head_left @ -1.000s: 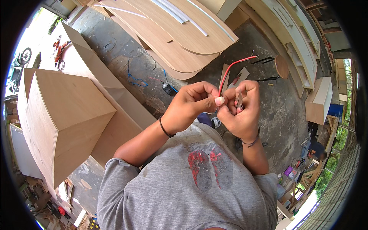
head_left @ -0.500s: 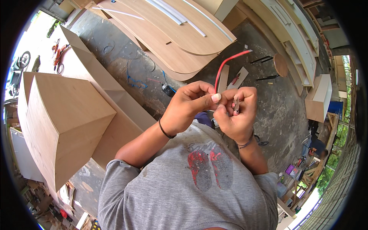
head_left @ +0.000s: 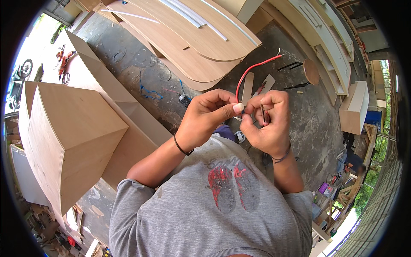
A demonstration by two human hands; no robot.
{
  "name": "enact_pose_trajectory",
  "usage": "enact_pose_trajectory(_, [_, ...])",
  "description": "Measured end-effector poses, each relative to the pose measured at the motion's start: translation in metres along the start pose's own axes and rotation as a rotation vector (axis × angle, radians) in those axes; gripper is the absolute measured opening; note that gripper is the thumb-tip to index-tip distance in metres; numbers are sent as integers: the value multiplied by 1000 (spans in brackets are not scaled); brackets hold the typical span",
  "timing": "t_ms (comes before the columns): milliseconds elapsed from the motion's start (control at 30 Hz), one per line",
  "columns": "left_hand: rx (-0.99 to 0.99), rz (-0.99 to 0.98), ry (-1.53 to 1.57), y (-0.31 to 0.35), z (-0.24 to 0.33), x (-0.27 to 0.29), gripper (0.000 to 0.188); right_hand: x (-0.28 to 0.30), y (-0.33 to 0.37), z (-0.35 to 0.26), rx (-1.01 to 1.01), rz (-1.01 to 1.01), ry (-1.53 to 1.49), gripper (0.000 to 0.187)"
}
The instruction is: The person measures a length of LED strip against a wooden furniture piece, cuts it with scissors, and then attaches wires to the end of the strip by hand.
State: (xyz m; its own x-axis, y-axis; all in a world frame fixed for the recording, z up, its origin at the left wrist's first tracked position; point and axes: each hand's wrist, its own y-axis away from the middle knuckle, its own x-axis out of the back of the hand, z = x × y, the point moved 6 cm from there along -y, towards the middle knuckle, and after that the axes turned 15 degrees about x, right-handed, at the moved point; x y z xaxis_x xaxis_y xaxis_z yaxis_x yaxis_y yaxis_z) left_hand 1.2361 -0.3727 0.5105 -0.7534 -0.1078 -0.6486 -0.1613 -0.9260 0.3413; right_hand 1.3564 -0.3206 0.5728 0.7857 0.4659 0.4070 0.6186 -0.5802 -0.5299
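Observation:
My left hand (head_left: pixel 204 116) pinches a red cable (head_left: pixel 241 78) between thumb and fingers in front of my chest. The cable curves up and to the right from that pinch. At its far end it splits into a pale strand and a short red one. Beside it, my right hand (head_left: pixel 272 126) is curled closed, its thumb and fingertips close to the cable's lower end. Within those fingers sits a small metal tool with a red part (head_left: pixel 265 117); most of it is hidden, so its exact kind does not show.
Large plywood cabinets (head_left: pixel 81 124) stand at the left. Ahead is a wooden panel with a rounded end (head_left: pixel 188 43), carrying white strips (head_left: pixel 184 13). A round-topped stool (head_left: pixel 311 72) lies to the right. Blue cord (head_left: pixel 150 91) and wood offcuts (head_left: pixel 248 85) lie on the floor.
My right hand has moved slightly right, away from my left, and the small tool has turned in its fingers. The cable's far end now shows two separate strands.

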Motion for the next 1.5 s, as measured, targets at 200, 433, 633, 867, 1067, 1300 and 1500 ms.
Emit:
enact_pose_trajectory(200, [-105,11,-88,4,5,-7,9,-1,-5,-9,20,-65,104,42])
enact_pose_trajectory(433, [-93,86,-170,3,2,-7,10,-5,-3,-15,51,-67,286,44])
enact_pose_trajectory(633, [-57,107,-117,1,-4,-9,15,-7,1,-12,52,-52,390,39])
enact_pose_trajectory(867, [-38,57,-33,0,-6,-13,16,-5,2,-15,62,68,300,34])
enact_pose_trajectory(1067, [-4,13,13,0,-10,-13,11,-3,7,-12,87,119,208,34])
enact_pose_trajectory(1300, [-32,-15,75,2,-9,-18,11,0,12,-7,30,192,65,32])
enact_pose_trajectory(1500, [-49,-31,105,3,-7,-15,14,5,15,-5,5,212,3,33])
